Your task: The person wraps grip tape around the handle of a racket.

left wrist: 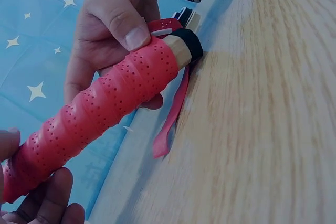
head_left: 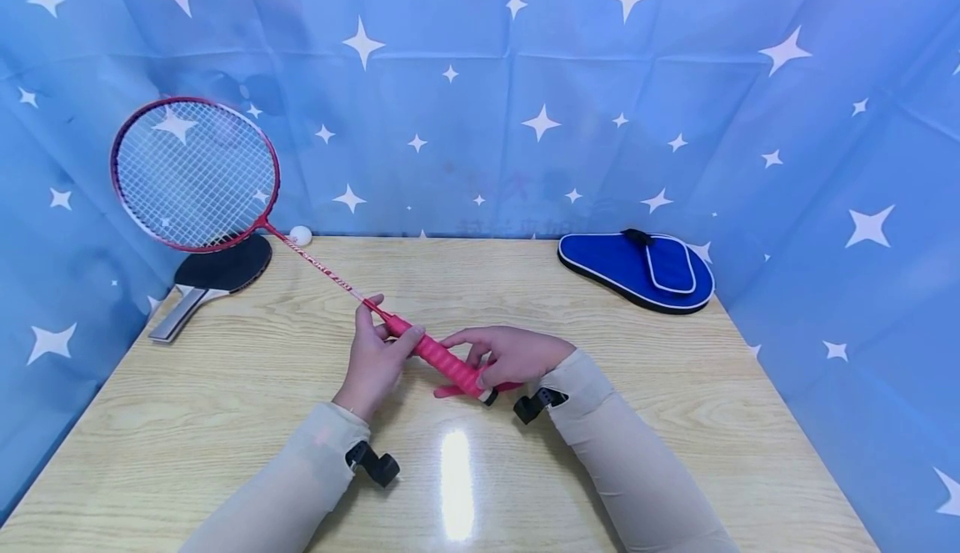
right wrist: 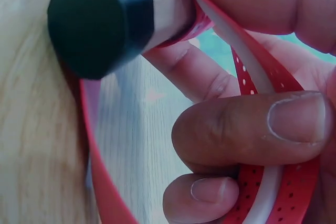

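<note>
A badminton racket (head_left: 315, 266) slants across the table, its red-framed head raised at the far left. My left hand (head_left: 375, 363) grips the upper end of its handle, thumb on top and fingers beneath. Perforated pink-red grip tape (left wrist: 100, 103) winds in overlapping turns down most of the handle. Bare wood and a black butt cap (left wrist: 188, 44) show at the bottom end. My right hand (head_left: 519, 354) holds the loose tape (right wrist: 252, 198) in curled fingers, its thumb pressing the last turn onto the handle. A free strip of tape (left wrist: 172, 124) hangs below the cap.
At the back left, a black table tennis paddle (head_left: 225, 264) lies under the racket head, with a white ball (head_left: 300, 235) nearby. A blue paddle case (head_left: 611, 263) lies at the back right of the wooden table (head_left: 735, 419). A starry blue curtain (head_left: 465, 136) stands behind.
</note>
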A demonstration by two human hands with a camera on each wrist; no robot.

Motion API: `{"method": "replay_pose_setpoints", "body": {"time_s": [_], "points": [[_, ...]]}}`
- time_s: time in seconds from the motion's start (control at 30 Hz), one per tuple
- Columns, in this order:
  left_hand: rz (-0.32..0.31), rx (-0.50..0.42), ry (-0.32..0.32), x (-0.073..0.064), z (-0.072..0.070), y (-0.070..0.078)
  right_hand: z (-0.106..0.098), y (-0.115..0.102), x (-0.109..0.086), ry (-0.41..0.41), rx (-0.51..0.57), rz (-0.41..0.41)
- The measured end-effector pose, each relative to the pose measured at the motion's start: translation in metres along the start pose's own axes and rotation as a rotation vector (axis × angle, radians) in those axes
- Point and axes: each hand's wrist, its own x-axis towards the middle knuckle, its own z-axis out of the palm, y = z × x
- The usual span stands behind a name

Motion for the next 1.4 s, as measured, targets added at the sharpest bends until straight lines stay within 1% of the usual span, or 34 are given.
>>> {"method": "replay_pose_setpoints", "body": {"time_s": [0.13, 0.4, 0.67, 0.73, 0.9, 1.1, 1.4], "points": [[0.002, 0.004, 0.003, 0.0006, 0.0002, -0.0007, -0.0002, -0.0022, -0.0011, -0.002, -0.008, 0.006], [0.022, -0.021, 0.002, 0.0018, 0.0006, -0.0012, -0.0004, -0.0028, -0.0014, -0.018, 0.024, -0.009], [0.001, 0.029, 0.003, -0.0016, -0.0006, -0.0012, 0.0026, -0.0042, -0.0015, 0.003, 0.02, 0.019], [0.007, 0.039, 0.005, -0.0019, -0.0007, -0.0007, 0.003, -0.0051, -0.0017, 0.006, 0.016, 0.027], [0.034, 0.029, 0.016, -0.0008, -0.0006, -0.0001, 0.0018, -0.0066, -0.0019, 0.002, 0.013, 0.038], [0.031, 0.016, 0.023, -0.0008, 0.0, 0.0006, 0.0005, -0.0074, -0.0017, -0.023, 0.033, 0.027], [0.006, 0.028, 0.007, -0.0015, -0.0003, 0.0018, 0.0007, -0.0074, -0.0012, -0.014, 0.025, 0.023]]}}
